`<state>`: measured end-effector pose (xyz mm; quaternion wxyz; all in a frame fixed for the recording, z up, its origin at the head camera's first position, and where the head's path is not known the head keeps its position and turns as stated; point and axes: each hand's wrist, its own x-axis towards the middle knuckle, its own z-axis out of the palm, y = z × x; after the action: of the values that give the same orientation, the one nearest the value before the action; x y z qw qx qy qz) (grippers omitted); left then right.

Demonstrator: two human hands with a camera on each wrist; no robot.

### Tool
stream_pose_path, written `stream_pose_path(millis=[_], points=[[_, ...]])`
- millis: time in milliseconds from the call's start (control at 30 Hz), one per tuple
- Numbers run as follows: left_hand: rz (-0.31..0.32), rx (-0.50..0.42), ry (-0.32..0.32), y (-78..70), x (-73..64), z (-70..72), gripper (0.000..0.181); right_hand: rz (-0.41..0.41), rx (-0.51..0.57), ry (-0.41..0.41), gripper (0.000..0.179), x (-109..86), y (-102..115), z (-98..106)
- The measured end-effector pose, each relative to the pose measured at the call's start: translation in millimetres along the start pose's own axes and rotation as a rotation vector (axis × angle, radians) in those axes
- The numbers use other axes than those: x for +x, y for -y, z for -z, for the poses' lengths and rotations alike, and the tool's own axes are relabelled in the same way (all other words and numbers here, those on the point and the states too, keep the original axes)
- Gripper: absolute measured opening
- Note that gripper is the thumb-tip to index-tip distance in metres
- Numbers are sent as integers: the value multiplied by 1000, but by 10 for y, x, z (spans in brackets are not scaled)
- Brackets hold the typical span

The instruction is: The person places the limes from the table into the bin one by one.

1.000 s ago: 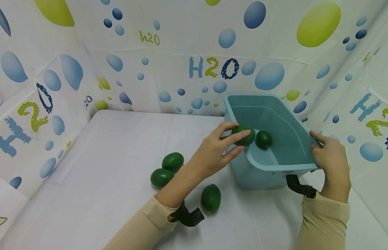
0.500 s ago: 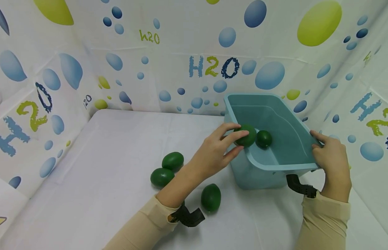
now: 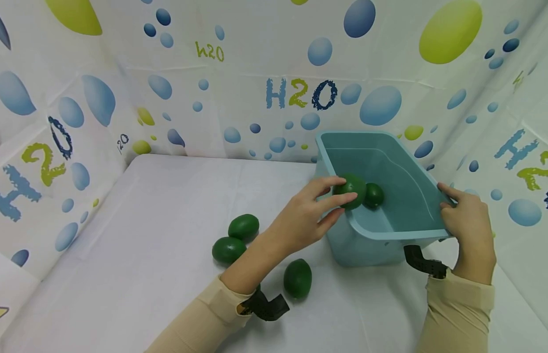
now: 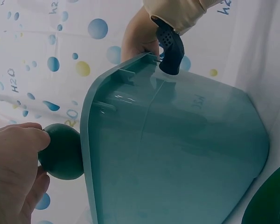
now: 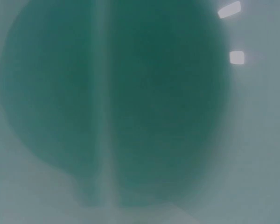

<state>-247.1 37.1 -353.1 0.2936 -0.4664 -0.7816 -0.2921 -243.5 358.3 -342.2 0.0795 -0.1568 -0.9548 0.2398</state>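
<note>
Between its thumb and fingertips, my left hand (image 3: 306, 211) pinches a dark green, smooth oval fruit (image 3: 353, 191) at the left rim of a light blue plastic bin (image 3: 393, 236). The left wrist view has this fruit overlapping the bin's edge, with the left hand (image 4: 14, 163) on its far side. Inside the bin lies a second green fruit (image 3: 374, 195). My right hand (image 3: 468, 220) grips the bin's right rim near the front corner, its fingers partly hidden. Blurred teal bin wall (image 5: 256, 140) and a large dark green round shape (image 5: 163, 84) fill the right wrist view.
More green fruits rest on the white-covered table (image 3: 168, 211): a close pair (image 3: 244, 227) left of my forearm and one (image 3: 298, 279) in front of the bin. Another is mostly hidden behind my left wrist. A patterned curtain (image 3: 238, 73) stands behind and at both sides.
My left hand has moved slightly right with its fruit, which now sits further over the bin's rim and overlaps the fruit inside. The right hand and the bin have stayed put.
</note>
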Motion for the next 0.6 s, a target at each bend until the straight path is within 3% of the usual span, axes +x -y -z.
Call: stream_pose_path(millis=[300,600], points=[[-12,34,66,-3,-9,-21,40,-17,15,14,54,-7,8,5],[-23,6,126,-5,-9,-25,45,-18,16,16,54,-10,15,5]])
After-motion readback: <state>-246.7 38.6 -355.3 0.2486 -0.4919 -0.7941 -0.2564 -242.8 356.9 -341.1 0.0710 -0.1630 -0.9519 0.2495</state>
